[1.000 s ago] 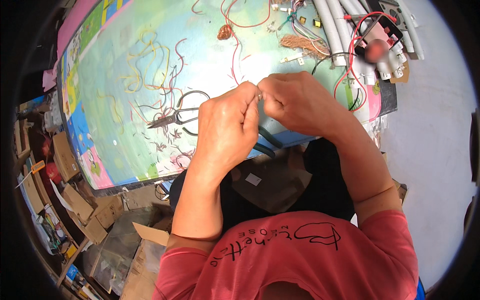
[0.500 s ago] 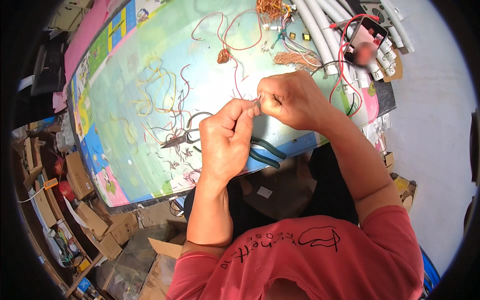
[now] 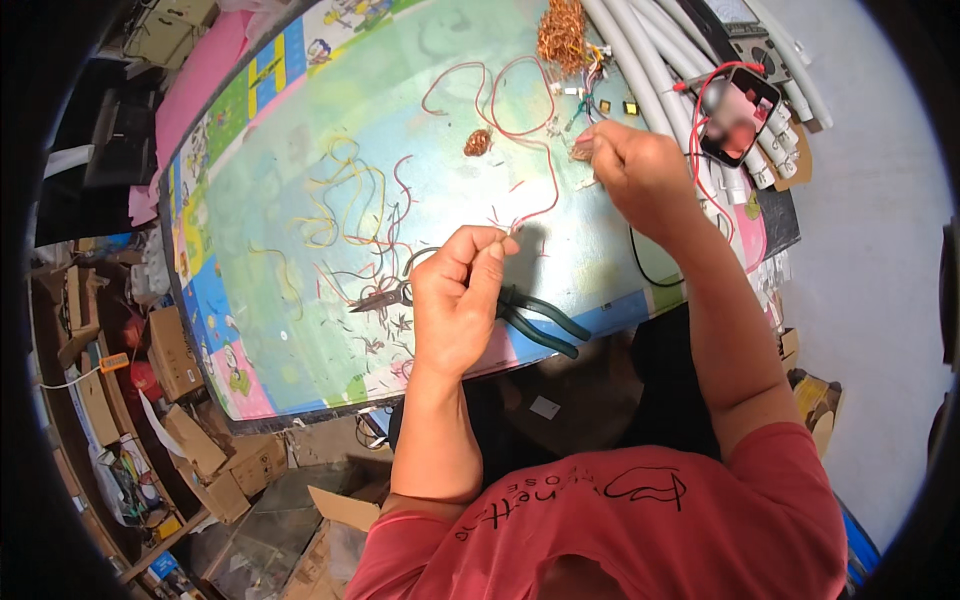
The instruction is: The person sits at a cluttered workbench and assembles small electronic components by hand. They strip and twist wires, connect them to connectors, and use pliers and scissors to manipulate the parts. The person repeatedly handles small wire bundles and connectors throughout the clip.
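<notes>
My left hand (image 3: 460, 290) is closed in a pinch on the end of a thin red wire (image 3: 553, 185), which runs off in loops across the table. Out to the right, my right hand (image 3: 645, 180) has its fingers pressed together over a flat bundle of copper strands (image 3: 581, 150); whether anything is in that pinch is hidden. Below my left hand lie green-handled pliers (image 3: 545, 318), their jaws covered by the hand. Beside its wrist, dark scissors (image 3: 382, 299) lie partly hidden among short wire clippings (image 3: 375, 345).
Yellow wires (image 3: 340, 185) lie tangled at the left. A small copper wire ball (image 3: 478, 142) and a larger copper tangle (image 3: 562, 40) sit farther back. White corrugated tubes (image 3: 650, 75), a phone (image 3: 740, 115) and red test leads (image 3: 697, 130) crowd the right side.
My right hand has parted from my left and moved right and away, over the copper strands. My left hand keeps its pinch on the wire. The whole view has shifted slightly.
</notes>
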A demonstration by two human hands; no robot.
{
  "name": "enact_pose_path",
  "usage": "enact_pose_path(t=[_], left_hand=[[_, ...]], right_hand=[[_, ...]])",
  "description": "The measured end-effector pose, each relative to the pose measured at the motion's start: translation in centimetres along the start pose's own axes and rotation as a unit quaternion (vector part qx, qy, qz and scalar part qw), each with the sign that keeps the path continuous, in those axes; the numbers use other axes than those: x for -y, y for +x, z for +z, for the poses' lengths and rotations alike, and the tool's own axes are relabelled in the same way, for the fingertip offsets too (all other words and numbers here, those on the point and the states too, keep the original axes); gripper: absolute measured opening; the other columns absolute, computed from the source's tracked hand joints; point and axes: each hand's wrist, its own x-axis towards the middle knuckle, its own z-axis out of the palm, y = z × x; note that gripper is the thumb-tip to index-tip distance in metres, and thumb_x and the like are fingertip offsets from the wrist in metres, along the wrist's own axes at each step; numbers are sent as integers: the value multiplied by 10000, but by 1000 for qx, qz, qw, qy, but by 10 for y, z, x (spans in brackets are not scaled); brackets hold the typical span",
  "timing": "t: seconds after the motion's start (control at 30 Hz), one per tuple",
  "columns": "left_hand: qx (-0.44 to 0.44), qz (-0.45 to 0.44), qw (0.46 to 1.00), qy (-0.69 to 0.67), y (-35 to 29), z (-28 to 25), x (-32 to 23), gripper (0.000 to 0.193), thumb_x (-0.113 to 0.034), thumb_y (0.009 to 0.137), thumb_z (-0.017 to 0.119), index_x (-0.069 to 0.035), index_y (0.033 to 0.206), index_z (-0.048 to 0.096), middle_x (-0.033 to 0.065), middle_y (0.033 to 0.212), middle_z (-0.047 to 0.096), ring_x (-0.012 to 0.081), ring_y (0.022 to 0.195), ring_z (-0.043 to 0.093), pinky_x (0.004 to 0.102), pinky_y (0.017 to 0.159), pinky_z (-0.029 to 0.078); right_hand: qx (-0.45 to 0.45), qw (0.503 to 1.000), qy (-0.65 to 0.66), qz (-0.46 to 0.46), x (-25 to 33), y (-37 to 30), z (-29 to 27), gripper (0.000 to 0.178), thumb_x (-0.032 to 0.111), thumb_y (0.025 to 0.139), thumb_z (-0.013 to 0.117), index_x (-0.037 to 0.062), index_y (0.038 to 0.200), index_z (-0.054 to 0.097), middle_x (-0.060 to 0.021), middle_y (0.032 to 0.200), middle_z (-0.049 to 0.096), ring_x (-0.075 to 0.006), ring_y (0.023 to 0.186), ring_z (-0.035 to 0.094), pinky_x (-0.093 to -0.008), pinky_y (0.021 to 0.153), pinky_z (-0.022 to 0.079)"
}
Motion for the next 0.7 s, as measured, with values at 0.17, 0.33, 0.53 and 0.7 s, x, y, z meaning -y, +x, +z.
enact_pose_path(t=[0.17, 0.33, 0.53, 0.7], left_hand=[[-32, 70, 995, 70, 2, 0, 11, 127, -73, 962, 544, 8, 946, 640, -81, 679, 508, -9, 566, 351, 182, 501, 274], [-35, 45, 990, 130, 1, 3, 5, 135, -78, 965, 536, 4, 935, 640, -65, 691, 531, -10, 578, 368, 183, 506, 291], [-36, 24, 992, 117, 1, 6, 4, 137, -80, 962, 540, 1, 934, 647, -40, 693, 559, 12, 579, 392, 195, 513, 324], [-73, 77, 966, 235, 6, 4, 14, 124, -90, 953, 561, -39, 1005, 661, 11, 748, 618, 72, 630, 492, 219, 573, 404]], right_hand=[[-3, 995, 12, -96, 8, -9, 6, 84, 76, 844, 567, 62, 889, 636, -137, 734, 627, -335, 656, 609, -429, 595, 480], [13, 989, 101, -102, 26, -15, 4, 197, 21, 798, 592, 71, 988, 606, -127, 797, 586, -323, 717, 590, -406, 615, 466], [149, 962, 226, -12, 45, -26, 6, 178, 60, 813, 624, 65, 979, 560, -123, 814, 578, -316, 727, 600, -401, 603, 456], [148, 981, 113, -60, 31, -22, 5, 189, 181, 849, 663, 61, 958, 565, -127, 841, 629, -250, 703, 651, -418, 614, 469]])
